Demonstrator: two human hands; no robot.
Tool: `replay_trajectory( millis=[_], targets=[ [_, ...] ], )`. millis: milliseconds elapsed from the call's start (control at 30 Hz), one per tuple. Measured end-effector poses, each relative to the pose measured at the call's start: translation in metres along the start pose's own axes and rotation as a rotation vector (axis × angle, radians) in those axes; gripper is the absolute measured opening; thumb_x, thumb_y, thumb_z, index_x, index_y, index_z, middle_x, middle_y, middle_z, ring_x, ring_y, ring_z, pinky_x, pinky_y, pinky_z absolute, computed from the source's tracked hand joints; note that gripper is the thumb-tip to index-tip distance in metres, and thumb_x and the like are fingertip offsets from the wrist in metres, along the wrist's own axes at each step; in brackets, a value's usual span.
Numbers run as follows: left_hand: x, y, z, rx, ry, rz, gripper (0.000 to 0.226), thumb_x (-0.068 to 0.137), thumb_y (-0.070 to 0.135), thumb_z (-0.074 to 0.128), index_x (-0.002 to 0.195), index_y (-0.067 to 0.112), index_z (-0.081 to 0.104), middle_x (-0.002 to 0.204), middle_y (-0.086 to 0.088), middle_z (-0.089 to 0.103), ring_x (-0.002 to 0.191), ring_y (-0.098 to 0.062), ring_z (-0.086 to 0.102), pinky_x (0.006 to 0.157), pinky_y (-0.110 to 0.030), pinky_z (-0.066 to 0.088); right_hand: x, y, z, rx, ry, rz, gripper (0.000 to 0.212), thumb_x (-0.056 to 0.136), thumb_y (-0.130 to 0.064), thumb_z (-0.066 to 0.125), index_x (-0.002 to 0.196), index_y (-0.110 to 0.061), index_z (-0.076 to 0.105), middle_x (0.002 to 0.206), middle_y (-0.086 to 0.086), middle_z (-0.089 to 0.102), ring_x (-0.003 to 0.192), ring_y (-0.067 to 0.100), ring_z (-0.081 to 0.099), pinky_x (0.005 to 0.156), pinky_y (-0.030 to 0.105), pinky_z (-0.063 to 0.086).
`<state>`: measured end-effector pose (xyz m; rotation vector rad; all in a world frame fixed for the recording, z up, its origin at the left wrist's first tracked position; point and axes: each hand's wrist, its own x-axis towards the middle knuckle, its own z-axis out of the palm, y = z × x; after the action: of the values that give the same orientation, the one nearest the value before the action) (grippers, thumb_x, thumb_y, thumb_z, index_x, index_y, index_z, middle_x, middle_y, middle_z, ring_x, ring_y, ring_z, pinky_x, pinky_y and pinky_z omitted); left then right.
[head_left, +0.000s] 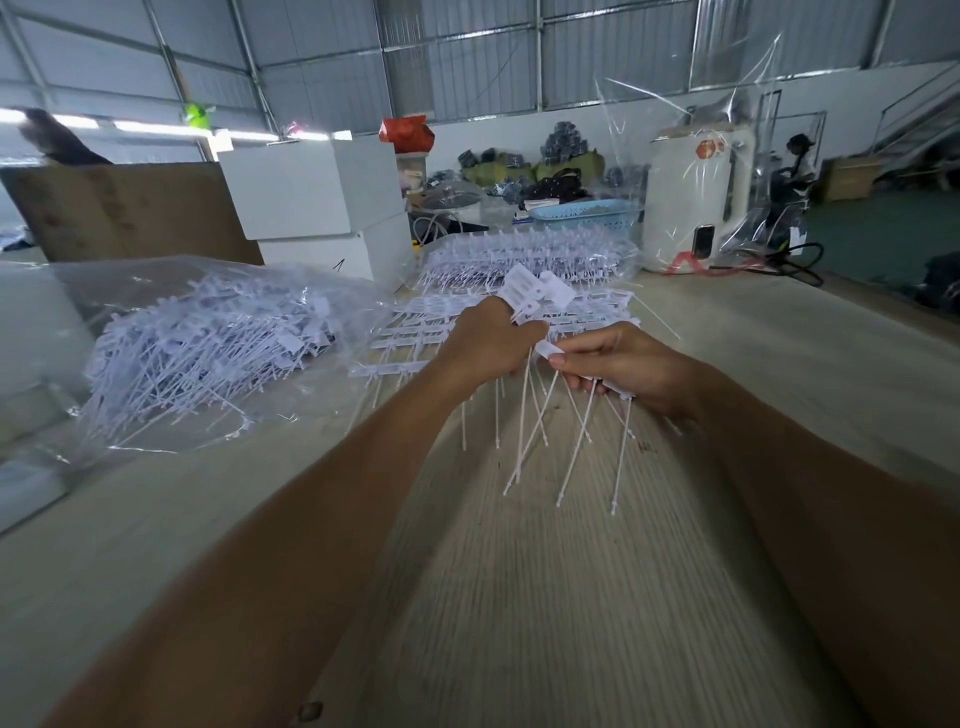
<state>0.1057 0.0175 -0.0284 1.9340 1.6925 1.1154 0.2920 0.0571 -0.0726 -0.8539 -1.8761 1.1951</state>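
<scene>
My left hand (485, 343) grips a bunch of white plastic seal ties (535, 293) by their flat tag heads, which stick up above the fingers. Their thin tails (524, 436) hang down towards the wooden table (519, 597). My right hand (631, 371) pinches a strip of joined white ties (602, 382) between thumb and fingers, close beside the left hand. Its tails also hang down, crossing those of the bunch.
A clear bag of loose white ties (208, 343) lies at the left. Flat racks of joined ties (498, 322) and a bagged stack (524, 254) lie behind my hands. White boxes (311, 192), a blue basket (587, 215) and a wrapped white appliance (696, 197) stand farther back.
</scene>
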Motion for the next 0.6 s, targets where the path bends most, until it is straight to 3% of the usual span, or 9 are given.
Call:
replay_trajectory(
  millis=[67,133,267,333,400,500,600],
  targets=[
    [0.001,0.002,0.003,0.048,0.007,-0.044,0.013,0.091,0.03,0.061,0.092,0.017,0.064,0.073,0.005,0.062,0.062,-0.012,0.059,0.052,-0.025,0.04,-0.001,0.0,-0.001,0.02,-0.017,0.001,0.016,0.085,-0.025,0.076,0.099,-0.02,0.081,0.065,0.001,0.065,0.053,0.003,0.051,0.047,0.012,0.038],
    [0.0,0.005,0.003,0.051,0.011,-0.102,0.016,0.089,0.029,0.06,0.09,0.013,0.065,0.072,0.002,0.06,0.061,-0.012,0.054,0.05,-0.025,0.034,-0.001,0.0,-0.001,0.049,-0.031,-0.005,0.014,0.082,-0.026,0.078,0.095,-0.021,0.082,0.066,0.001,0.066,0.052,0.002,0.051,0.045,0.011,0.037],
    [-0.002,0.008,0.003,-0.077,-0.072,-0.239,0.021,0.086,0.021,0.058,0.067,0.012,0.057,0.05,0.0,0.047,0.033,-0.01,0.037,0.037,-0.013,0.021,-0.001,0.002,0.0,0.047,-0.005,-0.029,0.016,0.076,-0.024,0.082,0.092,-0.023,0.083,0.066,0.002,0.068,0.051,0.001,0.052,0.044,0.011,0.034],
    [-0.003,0.008,0.001,-0.125,-0.15,-0.321,0.026,0.086,0.021,0.057,0.061,0.013,0.052,0.045,0.0,0.037,0.029,-0.01,0.024,0.04,-0.012,0.018,0.0,0.003,0.001,0.02,0.012,-0.03,0.013,0.08,-0.019,0.082,0.091,-0.024,0.083,0.067,0.004,0.07,0.055,0.003,0.054,0.048,0.013,0.034],
    [-0.003,0.007,-0.003,-0.136,-0.226,-0.336,0.03,0.088,0.026,0.058,0.061,0.014,0.051,0.046,0.001,0.035,0.033,-0.01,0.021,0.041,-0.014,0.017,0.0,0.004,0.002,0.008,0.013,-0.023,0.016,0.078,-0.023,0.083,0.094,-0.024,0.082,0.071,0.006,0.071,0.061,0.008,0.056,0.053,0.018,0.036],
    [-0.004,0.005,-0.014,-0.154,-0.362,-0.299,0.035,0.088,0.036,0.067,0.064,0.017,0.051,0.047,0.003,0.041,0.038,-0.01,0.022,0.04,-0.016,0.017,0.001,0.005,0.001,0.038,0.011,-0.024,0.02,0.075,-0.027,0.084,0.095,-0.023,0.082,0.069,0.004,0.07,0.057,0.004,0.056,0.049,0.014,0.037],
    [-0.003,0.005,-0.023,-0.143,-0.445,-0.244,0.028,0.086,0.031,0.072,0.075,0.016,0.051,0.052,0.002,0.05,0.04,-0.009,0.025,0.041,-0.019,0.017,0.003,0.007,0.0,0.094,0.007,-0.04,0.018,0.076,-0.024,0.084,0.094,-0.019,0.082,0.068,0.003,0.07,0.055,0.002,0.059,0.047,0.011,0.039]
  ],
)
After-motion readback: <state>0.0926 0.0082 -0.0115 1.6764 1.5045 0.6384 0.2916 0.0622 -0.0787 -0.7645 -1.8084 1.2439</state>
